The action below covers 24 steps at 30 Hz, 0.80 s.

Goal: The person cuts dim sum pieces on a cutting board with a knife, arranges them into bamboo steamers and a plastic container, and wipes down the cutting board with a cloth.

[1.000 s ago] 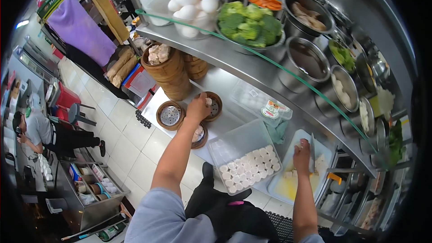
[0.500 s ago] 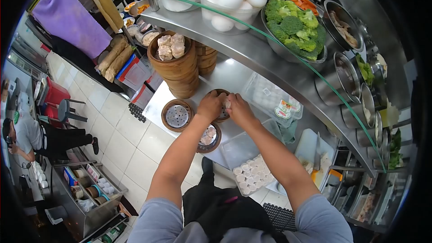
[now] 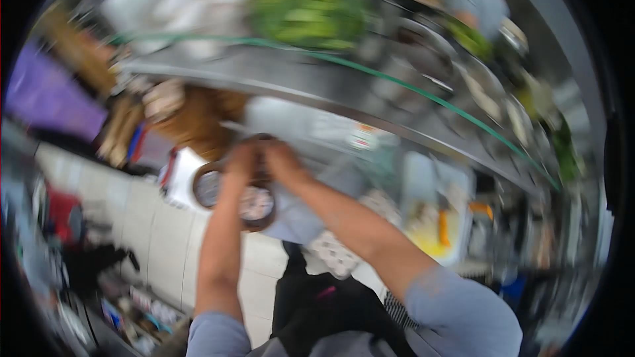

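Note:
My left hand [image 3: 243, 160] and my right hand [image 3: 280, 158] are close together over a small round bamboo steamer [image 3: 264, 137]. They cover most of it. Motion smears the fingers, and whatever is between them cannot be made out. Just left of my left wrist sits a second small steamer [image 3: 198, 188] with a metal liner. Below my hands, a third steamer [image 3: 256, 227] holds pale dumplings [image 3: 256, 203]. A taller stack of bamboo steamers [image 3: 200, 125] rises behind my left hand, with blurred dumplings [image 3: 163, 100] on top.
A steel shelf [image 3: 218, 81] crosses above the counter, carrying eggs [image 3: 198, 6], broccoli [image 3: 307, 10] and metal pots. A tray of round white pieces [image 3: 338, 251] lies at the counter's near side. Farther right is a white tray [image 3: 415, 175]. Another person's sleeve [image 3: 481, 1] shows beyond the shelf.
The whole view has swung, so the counter and shelf appear farther left and the picture is blurred. My hands remain together over the same steamer. A person has come into view at upper right.

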Motion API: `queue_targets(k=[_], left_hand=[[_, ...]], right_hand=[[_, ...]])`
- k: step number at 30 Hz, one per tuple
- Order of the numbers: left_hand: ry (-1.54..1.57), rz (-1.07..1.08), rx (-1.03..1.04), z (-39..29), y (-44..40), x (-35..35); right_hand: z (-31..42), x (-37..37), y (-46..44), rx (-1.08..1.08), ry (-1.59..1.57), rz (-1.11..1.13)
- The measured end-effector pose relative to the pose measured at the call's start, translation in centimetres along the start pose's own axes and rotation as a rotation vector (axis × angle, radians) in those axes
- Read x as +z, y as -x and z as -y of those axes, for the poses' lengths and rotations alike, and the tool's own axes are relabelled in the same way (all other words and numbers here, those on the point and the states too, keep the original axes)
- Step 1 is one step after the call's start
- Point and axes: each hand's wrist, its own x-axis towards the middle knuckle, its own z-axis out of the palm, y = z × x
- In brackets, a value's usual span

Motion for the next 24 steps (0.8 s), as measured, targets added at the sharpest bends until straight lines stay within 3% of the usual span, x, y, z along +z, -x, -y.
queue_targets(k=[2,3,5,6,8,9,10,11,13,15,17,19,20,23,24], left_hand=[[0.012,-0.059,-0.227,-0.6,0.1,0.6],[-0.094,-0.279,-0.029,-1.2,1.0,0.8],[0.170,-0.190,-0.087,-10.8,2.5,-0.3],[0.320,-0.175,-0.001,-13.9,3.4,2.4],[0.435,0.176,0.031,-23.0,4.1,5.1],[0.447,0.179,0.218,-26.0,4.6,8.8],[0.416,0.189,0.359,-29.2,4.9,12.2],[0.450,0.304,0.354,-34.0,5.2,12.0],[0.312,0.322,0.376,-38.8,5.6,17.0],[0.201,0.361,0.329,-42.6,5.4,19.9],[0.089,0.400,0.276,-43.4,5.4,23.5],[0.029,0.295,0.269,-43.1,4.8,26.5],[0.017,0.292,0.263,-42.8,4.7,26.6],[0.129,0.271,0.141,-41.9,4.6,23.7],[0.501,0.450,-0.034,-40.6,4.4,23.2]], right_hand=[[1.6,-2.5,3.5,-0.362,0.609,-0.237],[3.0,-5.3,7.1,-0.276,0.536,-0.234],[4.0,-9.6,13.4,-0.130,0.373,-0.248],[2.9,-11.8,17.4,-0.056,0.287,-0.262],[0.3,-17.0,25.3,0.144,0.204,-0.520],[-2.5,-20.7,29.5,0.130,0.324,-0.609],[-2.0,-23.7,32.8,0.283,0.442,-0.714],[-3.2,-27.0,35.8,0.405,0.465,-0.756],[-3.7,-32.0,39.0,0.391,0.694,-0.713],[-3.3,-34.6,39.6,0.338,0.727,-0.641],[-4.3,-36.4,40.4,0.285,0.756,-0.564],[-6.3,-37.9,40.5,0.255,0.786,-0.300],[-6.7,-38.5,40.6,0.245,0.776,-0.299],[-5.7,-39.0,40.8,0.437,0.730,-0.210],[-6.0,-39.1,41.1,0.422,0.700,-0.189]])
